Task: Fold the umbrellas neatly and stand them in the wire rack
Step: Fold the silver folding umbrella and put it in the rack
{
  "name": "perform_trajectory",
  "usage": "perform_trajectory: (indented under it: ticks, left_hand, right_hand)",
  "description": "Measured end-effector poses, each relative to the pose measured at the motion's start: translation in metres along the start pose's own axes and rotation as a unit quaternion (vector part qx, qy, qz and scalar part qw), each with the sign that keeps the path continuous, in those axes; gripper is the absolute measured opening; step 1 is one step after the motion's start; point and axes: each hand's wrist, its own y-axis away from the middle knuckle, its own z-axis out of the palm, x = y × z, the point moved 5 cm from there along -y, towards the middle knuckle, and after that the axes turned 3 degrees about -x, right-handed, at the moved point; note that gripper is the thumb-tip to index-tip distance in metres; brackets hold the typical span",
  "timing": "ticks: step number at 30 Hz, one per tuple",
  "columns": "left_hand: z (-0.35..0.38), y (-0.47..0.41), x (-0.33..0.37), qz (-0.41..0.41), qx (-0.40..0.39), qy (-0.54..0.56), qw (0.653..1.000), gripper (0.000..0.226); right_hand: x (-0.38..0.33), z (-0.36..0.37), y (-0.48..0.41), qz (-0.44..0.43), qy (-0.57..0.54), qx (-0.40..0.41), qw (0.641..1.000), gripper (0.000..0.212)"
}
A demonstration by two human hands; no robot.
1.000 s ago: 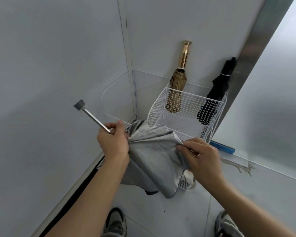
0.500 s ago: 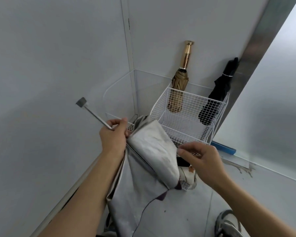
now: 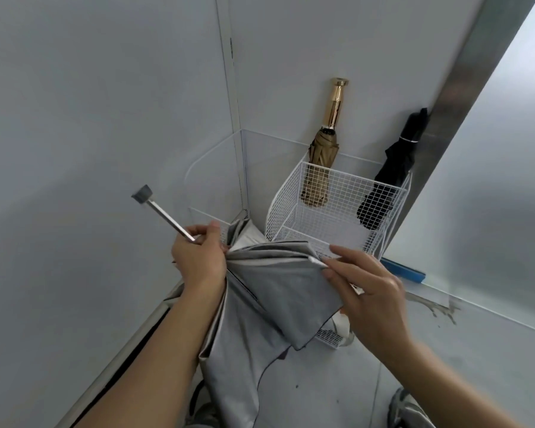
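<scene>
I hold a grey umbrella in front of the white wire rack. My left hand grips its gathered canopy at the top, where the metal shaft sticks out up and left. My right hand pinches a rib tip and fold of the grey fabric between thumb and fingers, its index finger straight. Loose canopy hangs down between my arms. In the rack stand a folded tan umbrella with a gold handle and a folded black umbrella.
The rack sits in a corner of pale walls, with a metal strip and a frosted panel to its right. A blue strip lies at the panel's foot. My shoes show on the grey floor below.
My right hand has taken a new fold of canopy at a rib tip and drawn it out to the right. The left hand keeps its grip at the shaft.
</scene>
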Motion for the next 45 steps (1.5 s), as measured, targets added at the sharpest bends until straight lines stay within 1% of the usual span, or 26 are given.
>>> perform_trajectory:
  ticks: [2,4,6,8,9,10,11,13,15,16,19,20,21,24,25,29,30,33,34,37,38,39,40,42,44,45]
  left_hand:
    - [-0.007,-0.007,-0.002,0.002,0.031,-0.003,1.000,0.025]
    - [-0.013,-0.013,-0.003,0.000,0.057,0.001,0.998,0.025]
    - [-0.017,-0.018,-0.003,0.000,0.070,0.013,0.997,0.025]
    - [-0.017,-0.018,-0.003,0.003,0.057,0.020,0.998,0.024]
    - [-0.015,-0.017,-0.002,0.004,0.044,0.021,0.999,0.025]
    - [-0.012,-0.015,-0.002,0.004,0.029,0.023,0.999,0.025]
    - [-0.009,-0.014,-0.001,0.001,0.010,0.026,1.000,0.025]
    - [-0.003,-0.010,0.003,-0.003,-0.027,0.036,0.999,0.025]
    - [0.004,-0.003,0.008,-0.003,-0.069,0.050,0.996,0.025]
    - [0.008,0.001,0.011,-0.003,-0.093,0.059,0.994,0.025]
    - [0.021,0.019,0.017,-0.010,-0.167,0.093,0.981,0.025]
    - [0.025,0.024,0.018,-0.012,-0.185,0.099,0.978,0.024]
    - [0.027,0.028,0.018,-0.011,-0.195,0.100,0.976,0.023]
    - [0.028,0.029,0.014,-0.008,-0.187,0.099,0.977,0.022]
    - [0.026,0.026,0.012,-0.006,-0.173,0.095,0.980,0.022]
    - [0.011,0.006,0.003,0.010,-0.079,0.059,0.995,0.026]
    - [0.006,0.001,0.001,0.010,-0.054,0.053,0.997,0.026]
    - [-0.004,-0.010,-0.005,0.007,-0.001,0.049,0.999,0.026]
    - [-0.005,-0.012,-0.006,0.004,0.007,0.055,0.998,0.026]
    - [-0.001,-0.009,-0.004,0.005,-0.006,0.070,0.998,0.026]
    - [0.001,-0.007,-0.002,0.004,-0.021,0.072,0.997,0.026]
    - [0.004,-0.005,-0.001,0.000,-0.040,0.077,0.996,0.026]
    - [0.006,-0.002,0.001,-0.008,-0.060,0.088,0.994,0.026]
    - [0.012,0.003,0.004,-0.034,-0.105,0.113,0.988,0.027]
    - [0.019,0.011,0.005,-0.066,-0.148,0.138,0.977,0.032]
    - [0.023,0.016,0.006,-0.079,-0.169,0.152,0.970,0.035]
  right_hand:
    - [-0.011,0.004,0.004,-0.044,-0.018,-0.028,0.998,0.019]
    - [-0.018,0.012,0.008,-0.003,-0.130,-0.132,0.983,0.018]
    - [-0.026,0.027,0.018,0.064,-0.203,-0.269,0.939,0.008]
    - [-0.034,0.041,0.033,0.081,-0.190,-0.406,0.890,0.005]
    - [-0.038,0.046,0.040,0.081,-0.184,-0.453,0.869,0.007]
    - [-0.039,0.048,0.042,0.086,-0.182,-0.459,0.865,0.008]
    - [-0.037,0.045,0.039,0.101,-0.188,-0.423,0.881,0.007]
    - [-0.023,0.031,0.026,0.156,-0.179,-0.276,0.931,0.003]
    - [-0.002,0.014,0.013,0.216,-0.147,-0.155,0.953,0.007]
    - [0.007,0.009,0.007,0.242,-0.140,-0.132,0.951,0.016]
    - [0.026,0.007,-0.003,0.282,-0.127,-0.142,0.940,0.048]
    - [0.030,0.008,-0.004,0.291,-0.137,-0.139,0.937,0.054]
    - [0.032,0.008,-0.005,0.296,-0.157,-0.129,0.933,0.051]
    - [0.028,0.004,-0.009,0.268,-0.201,-0.082,0.939,0.013]
    - [0.024,0.003,-0.009,0.251,-0.198,-0.078,0.944,0.008]
    - [0.009,0.005,-0.007,0.201,-0.217,-0.128,0.947,0.007]
    - [0.006,0.007,-0.005,0.196,-0.245,-0.166,0.935,0.002]
    - [-0.007,0.022,0.008,0.184,-0.285,-0.290,0.895,0.006]
    - [-0.013,0.028,0.015,0.186,-0.305,-0.329,0.874,0.003]
    - [-0.031,0.041,0.032,0.187,-0.336,-0.437,0.813,0.012]
    - [-0.034,0.041,0.034,0.187,-0.337,-0.454,0.803,0.008]
    - [-0.032,0.040,0.032,0.189,-0.333,-0.444,0.810,0.004]
    - [-0.028,0.036,0.025,0.201,-0.316,-0.399,0.837,0.003]
    - [-0.005,0.021,0.009,0.245,-0.239,-0.245,0.907,0.006]
    - [0.015,0.005,-0.003,0.297,-0.180,-0.115,0.931,0.007]
    - [0.021,0.000,-0.007,0.307,-0.159,-0.090,0.934,0.007]
